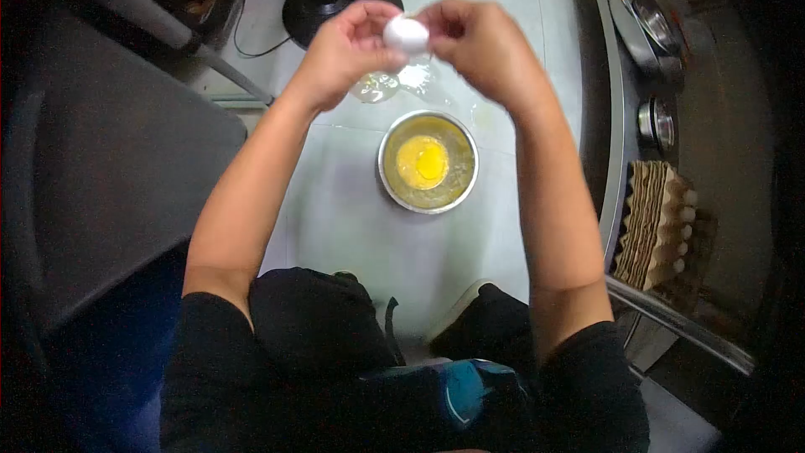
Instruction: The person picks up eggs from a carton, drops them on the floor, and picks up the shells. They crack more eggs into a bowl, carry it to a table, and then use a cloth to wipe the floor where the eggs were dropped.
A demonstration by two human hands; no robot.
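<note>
Between the fingertips of both hands is a white egg (pixel 407 35), held up beyond the bowl. My left hand (pixel 348 49) is closed on its left side, with the thumb along the near face. On the other side my right hand (pixel 480 38), slightly blurred, pinches the egg's right end. Below and nearer to me, a round metal bowl (pixel 385 180) stands on the light floor. Inside it lies a yellow yolk (pixel 431 162) in a pool of yellowish liquid. Clear, shiny patches (pixel 375 86) show just under the hands, past the bowl's far rim.
A round black stand base (pixel 369 4) is beyond my left hand. A dark grey panel (pixel 126 143) fills the left side. On the right, a metal-edged shelf holds stacked egg cartons (pixel 644 222) with white eggs, small metal bowls (pixel 656 123) and larger pans (pixel 641 21).
</note>
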